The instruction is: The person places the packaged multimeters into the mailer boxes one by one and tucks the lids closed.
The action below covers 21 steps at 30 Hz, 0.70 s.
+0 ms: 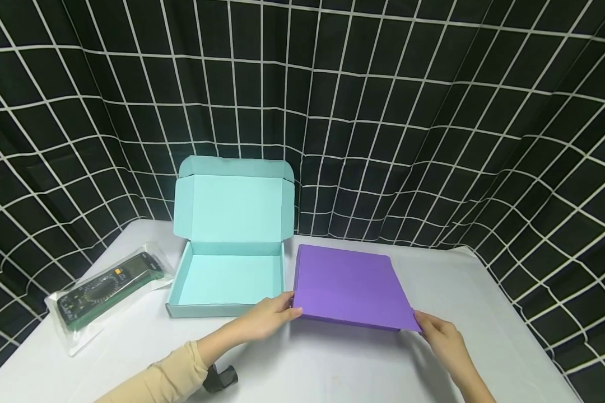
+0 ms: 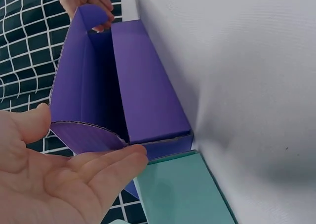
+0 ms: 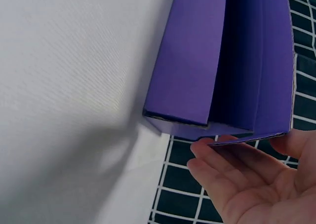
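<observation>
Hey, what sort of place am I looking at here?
Probably a staged tabletop workspace: a white-topped table, black cloth with white grid lines hung around it, and an open teal box beside a purple box.

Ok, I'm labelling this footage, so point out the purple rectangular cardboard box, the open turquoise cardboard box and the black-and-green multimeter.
Purple rectangular cardboard box (image 1: 350, 286): head view, middle of its lid.
Open turquoise cardboard box (image 1: 233, 277): head view, its inside floor.
Black-and-green multimeter (image 1: 101, 290): head view, its round dial.

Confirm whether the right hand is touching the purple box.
Touching. The right wrist view shows the right hand with its thumb against the open edge of the purple box.
</observation>
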Each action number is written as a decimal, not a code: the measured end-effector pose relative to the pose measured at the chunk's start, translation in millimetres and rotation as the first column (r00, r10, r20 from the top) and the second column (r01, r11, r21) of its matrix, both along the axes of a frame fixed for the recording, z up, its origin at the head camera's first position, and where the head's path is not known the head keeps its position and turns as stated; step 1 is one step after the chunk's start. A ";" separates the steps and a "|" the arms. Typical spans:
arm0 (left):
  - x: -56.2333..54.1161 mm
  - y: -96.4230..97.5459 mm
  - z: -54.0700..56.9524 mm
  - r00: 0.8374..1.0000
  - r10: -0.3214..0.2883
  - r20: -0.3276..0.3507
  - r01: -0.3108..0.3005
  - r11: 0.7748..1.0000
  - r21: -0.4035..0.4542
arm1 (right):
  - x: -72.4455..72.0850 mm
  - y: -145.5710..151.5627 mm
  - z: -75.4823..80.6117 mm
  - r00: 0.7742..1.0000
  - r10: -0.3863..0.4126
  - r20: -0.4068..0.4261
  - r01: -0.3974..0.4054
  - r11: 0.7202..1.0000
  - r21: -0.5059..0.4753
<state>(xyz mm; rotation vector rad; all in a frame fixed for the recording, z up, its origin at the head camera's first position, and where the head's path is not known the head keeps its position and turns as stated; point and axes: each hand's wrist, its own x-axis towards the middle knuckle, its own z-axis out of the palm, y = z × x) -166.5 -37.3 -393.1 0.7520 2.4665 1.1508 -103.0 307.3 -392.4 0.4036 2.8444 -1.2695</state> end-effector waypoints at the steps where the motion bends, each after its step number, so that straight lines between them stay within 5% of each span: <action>1: 0.5 0.2 -1.4 1.000 0.001 -0.003 -0.001 1.000 -0.004 | -0.3 -0.7 -1.0 1.000 0.003 0.001 -0.003 1.000 -0.004; 11: 4.7 1.9 -3.6 1.000 0.009 -0.021 -0.009 1.000 -0.017 | -1.4 -4.2 -6.2 1.000 0.008 0.015 -0.006 0.992 -0.123; 21: 5.9 -0.9 -6.2 1.000 0.011 -0.012 -0.011 1.000 0.015 | -1.8 -6.5 -3.1 1.000 0.004 0.028 0.004 0.956 -0.295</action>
